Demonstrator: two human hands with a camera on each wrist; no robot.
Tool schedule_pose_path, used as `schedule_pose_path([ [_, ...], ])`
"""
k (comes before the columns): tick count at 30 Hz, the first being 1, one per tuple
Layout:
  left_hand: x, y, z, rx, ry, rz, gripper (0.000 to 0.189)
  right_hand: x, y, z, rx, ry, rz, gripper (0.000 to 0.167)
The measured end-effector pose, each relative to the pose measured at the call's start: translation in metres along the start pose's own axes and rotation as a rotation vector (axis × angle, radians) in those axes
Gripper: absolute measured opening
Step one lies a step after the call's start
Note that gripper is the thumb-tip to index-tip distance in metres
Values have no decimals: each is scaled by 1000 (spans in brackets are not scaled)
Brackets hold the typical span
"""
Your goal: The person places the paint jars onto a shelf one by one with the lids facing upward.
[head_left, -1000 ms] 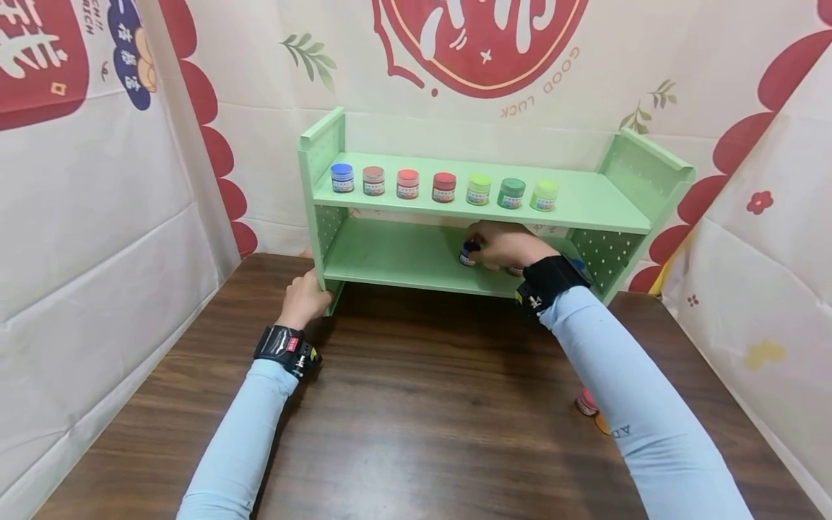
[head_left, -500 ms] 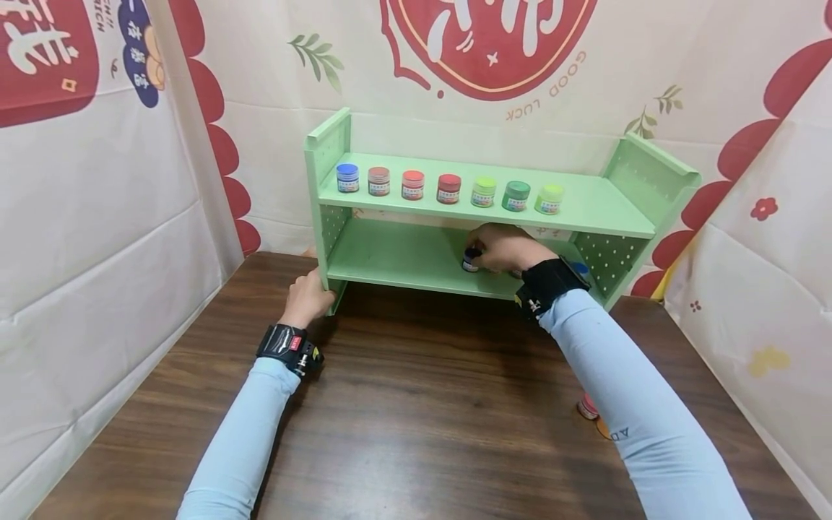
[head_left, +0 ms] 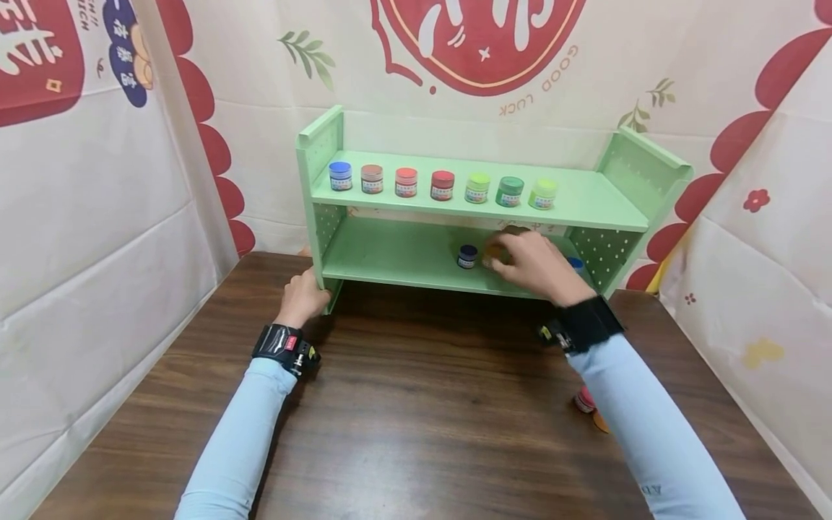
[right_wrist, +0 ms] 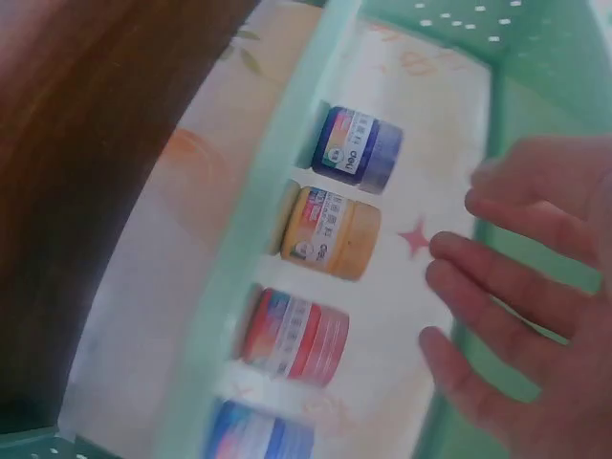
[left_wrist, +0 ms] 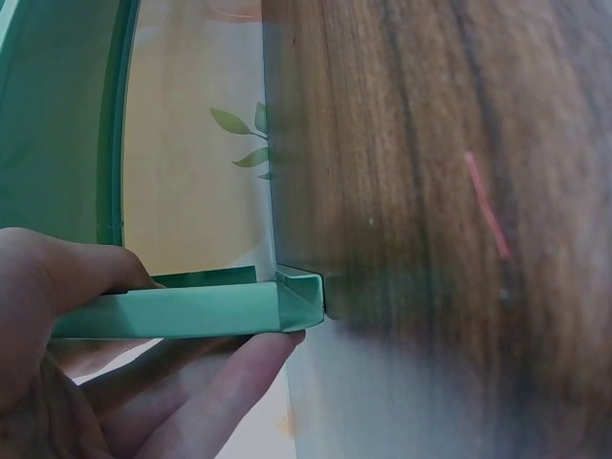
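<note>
My left hand (head_left: 302, 297) grips the lower left side panel of a green two-tier shelf (head_left: 390, 249); in the left wrist view, the thumb and fingers lie on opposite sides of the panel's edge (left_wrist: 191, 314). My right hand (head_left: 538, 266) is in front of the lower tier, fingers spread and apart from the paint jars. A dark blue paint jar (right_wrist: 358, 150) stands upright there, beside a yellow-orange jar (right_wrist: 331, 232), a red jar (right_wrist: 296, 337) and a brighter blue jar (right_wrist: 260, 435). From the head, my right hand partly hides this row.
Several paint jars line the upper tier, from a blue jar (head_left: 341, 176) to a light green jar (head_left: 542, 194). A pink-red jar (head_left: 585, 399) and an orange one (head_left: 601, 422) are on the wooden table (head_left: 416, 404) by my right forearm. Printed cloth (head_left: 260, 144) hangs behind.
My right hand has let go of the dark blue jar and drawn back to the right, leaving it upright on the lower tier. The left hand keeps its grip on the shelf.
</note>
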State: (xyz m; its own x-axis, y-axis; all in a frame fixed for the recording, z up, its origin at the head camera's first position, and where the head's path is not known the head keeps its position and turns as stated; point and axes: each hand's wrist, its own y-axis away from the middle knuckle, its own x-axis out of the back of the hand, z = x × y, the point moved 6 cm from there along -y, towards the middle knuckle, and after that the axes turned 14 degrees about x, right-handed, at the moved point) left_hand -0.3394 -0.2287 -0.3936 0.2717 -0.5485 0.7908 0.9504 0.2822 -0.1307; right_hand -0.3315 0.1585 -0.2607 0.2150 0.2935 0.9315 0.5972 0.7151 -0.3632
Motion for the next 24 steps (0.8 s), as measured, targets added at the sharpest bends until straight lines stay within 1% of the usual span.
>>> schedule_pose_path([
  [3,-1,0,1,3,0,-5,14,6,33,-8,35,13,120,19],
  [5,-1,0,1,-1,-1,-10,14,8,57,-9,44,0,158,15],
  [7,-1,0,0,-3,-2,-13,14,9,80,-7,26,-26,159,11],
  [10,0,-1,0,-1,-2,-11,14,9,109,1,-9,-55,126,8],
  [12,1,-1,1,-1,-3,-15,13,7,127,10,-46,-87,82,10],
  [13,1,-1,1,-1,-3,-17,13,5,136,15,-68,-113,46,10],
  [15,1,-1,1,-6,-4,-17,13,-1,150,25,-115,-178,-41,9],
  [17,1,-1,1,-9,-6,-17,15,-8,162,34,-169,-248,-148,10],
  [18,1,-1,1,-11,-8,-16,16,-12,167,38,-196,-286,-202,13],
  [20,1,0,1,-13,-9,-15,17,-20,176,46,-252,-361,-297,24],
  [22,0,1,1,-16,-12,-18,16,-28,185,52,-314,-455,-374,35],
  [24,-2,2,2,-18,-14,-24,14,-36,193,55,-368,-557,-439,43],
])
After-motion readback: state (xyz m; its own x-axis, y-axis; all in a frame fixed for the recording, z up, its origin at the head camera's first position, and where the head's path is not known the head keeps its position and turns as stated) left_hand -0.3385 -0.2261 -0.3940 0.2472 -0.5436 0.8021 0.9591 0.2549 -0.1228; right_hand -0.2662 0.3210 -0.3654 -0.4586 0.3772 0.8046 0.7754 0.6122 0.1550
